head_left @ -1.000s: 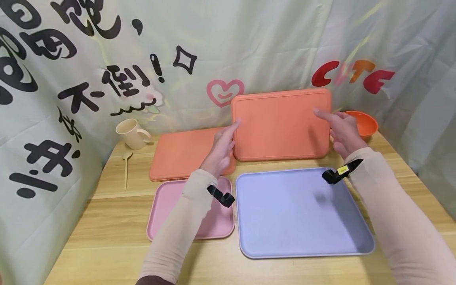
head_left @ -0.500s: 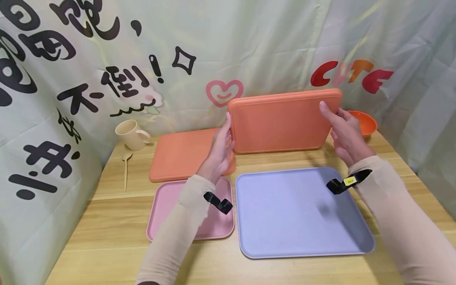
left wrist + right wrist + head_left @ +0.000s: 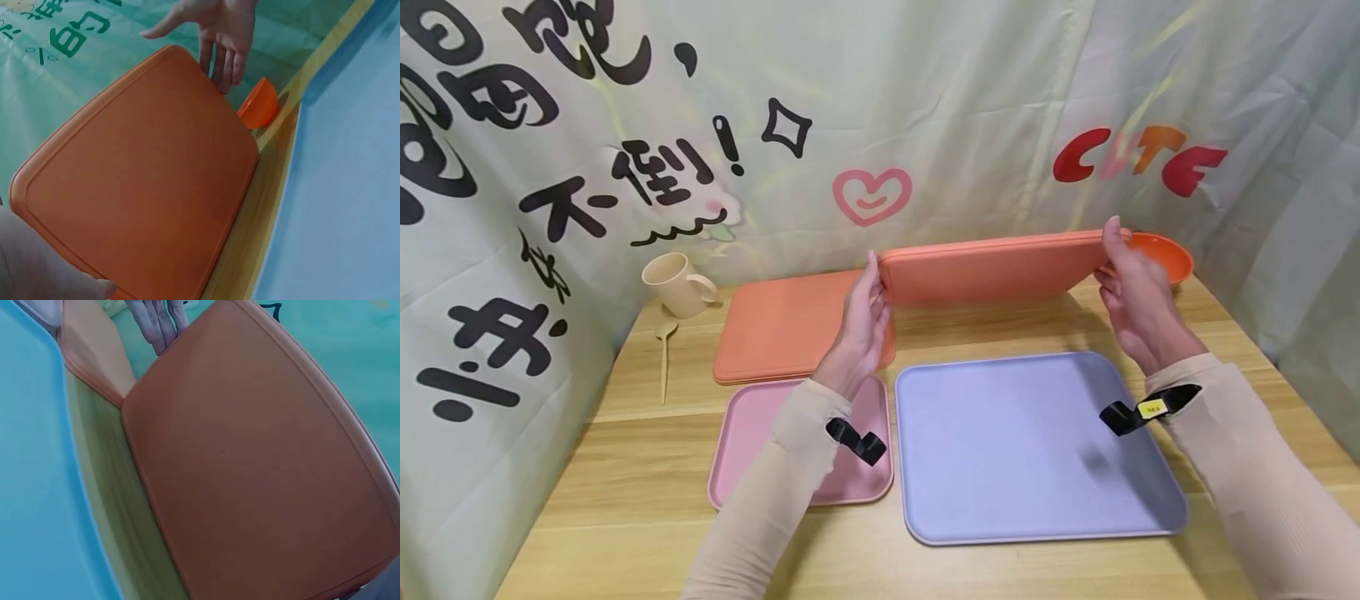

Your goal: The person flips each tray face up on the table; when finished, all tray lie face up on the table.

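"Largest?"
"One blue tray point(image 3: 1030, 450), right edge partly covered."
"And orange?"
"Two: the raised tray point(image 3: 992, 271) beyond it, tilted, long axis left to right, pinched at its ends by left hand point(image 3: 853, 337) and right hand point(image 3: 1142, 308), each partly hidden; the flat tray point(image 3: 786, 325), left."
"Others?"
"One pink tray point(image 3: 755, 421), half-hidden, one bowl point(image 3: 1174, 257), one mug point(image 3: 677, 287), one spoon point(image 3: 664, 358)."

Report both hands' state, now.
Left hand: open, fingers against the left end of the tilted orange tray.
Right hand: open, fingers against its right end.
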Action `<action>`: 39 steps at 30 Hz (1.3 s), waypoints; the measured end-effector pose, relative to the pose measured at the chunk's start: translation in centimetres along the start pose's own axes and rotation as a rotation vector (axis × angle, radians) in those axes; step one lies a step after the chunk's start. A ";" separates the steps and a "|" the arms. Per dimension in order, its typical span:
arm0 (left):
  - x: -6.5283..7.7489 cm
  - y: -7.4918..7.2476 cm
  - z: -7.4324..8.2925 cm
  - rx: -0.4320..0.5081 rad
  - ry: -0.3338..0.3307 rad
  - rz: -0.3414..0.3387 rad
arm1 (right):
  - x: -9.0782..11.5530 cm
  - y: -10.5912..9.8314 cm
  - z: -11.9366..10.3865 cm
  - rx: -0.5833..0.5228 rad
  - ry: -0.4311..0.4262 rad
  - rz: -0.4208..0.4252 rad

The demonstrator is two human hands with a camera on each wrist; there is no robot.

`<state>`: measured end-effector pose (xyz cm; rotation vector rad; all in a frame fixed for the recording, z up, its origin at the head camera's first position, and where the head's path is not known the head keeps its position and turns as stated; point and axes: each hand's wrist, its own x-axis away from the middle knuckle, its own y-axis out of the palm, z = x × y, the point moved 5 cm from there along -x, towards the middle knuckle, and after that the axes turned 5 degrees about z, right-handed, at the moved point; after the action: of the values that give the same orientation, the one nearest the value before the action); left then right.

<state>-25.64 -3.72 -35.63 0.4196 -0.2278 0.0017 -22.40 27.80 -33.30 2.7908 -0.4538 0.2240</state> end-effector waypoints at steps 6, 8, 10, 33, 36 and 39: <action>0.1 -0.9 -0.7 0.028 -0.016 0.055 | 0.0 -1.0 0.7 -0.028 0.036 0.026; 0.1 -1.0 -1.0 0.011 -0.028 0.056 | -0.1 -1.4 0.9 -0.021 0.067 0.029; 0.0 -1.2 -1.2 0.001 -0.035 0.048 | -0.2 -1.7 1.1 -0.006 0.097 0.032; -1.7 -2.3 -4.9 -0.330 -0.145 0.071 | -3.2 -4.9 4.9 0.375 0.312 -0.008; -1.9 -2.4 -5.2 -0.368 -0.149 0.053 | -3.3 -5.1 5.4 0.364 0.306 -0.009; -1.9 -2.3 -5.3 -0.440 -0.138 0.045 | -3.3 -5.0 5.6 0.411 0.284 -0.024</action>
<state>-26.27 -3.64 -41.66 -0.0241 -0.3643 -0.0331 -23.25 31.44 -40.56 3.0824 -0.3340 0.7756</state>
